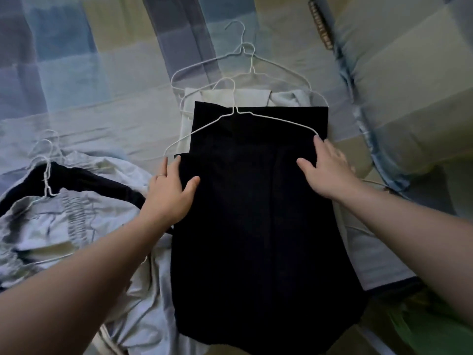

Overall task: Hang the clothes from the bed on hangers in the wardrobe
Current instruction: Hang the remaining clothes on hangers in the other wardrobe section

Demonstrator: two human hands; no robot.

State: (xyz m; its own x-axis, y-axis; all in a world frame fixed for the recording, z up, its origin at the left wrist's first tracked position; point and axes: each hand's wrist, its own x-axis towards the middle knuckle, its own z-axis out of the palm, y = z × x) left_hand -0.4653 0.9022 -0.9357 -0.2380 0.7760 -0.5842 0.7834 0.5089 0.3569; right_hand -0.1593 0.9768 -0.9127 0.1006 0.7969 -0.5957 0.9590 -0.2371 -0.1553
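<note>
- Black garment point(256, 226) is lying doubled over on the bed point(102, 111), directly in front of the person.
- Left hand point(171, 190) is resting flat on the fold's left edge, fingers straight and thumb spread. The right hand point(327, 167) is pressing down with splayed fingers on the right edge.
- Smoothing outward should be keeping the fold even.
- White wire hanger point(256, 116) is sitting through the fold, its bar hidden; lifting by the hook looks safest.
- Spare hangers point(240, 53) are lying beyond.

Black garment point(256, 213) flat on bed, white wire hanger point(279, 119) atop
</note>
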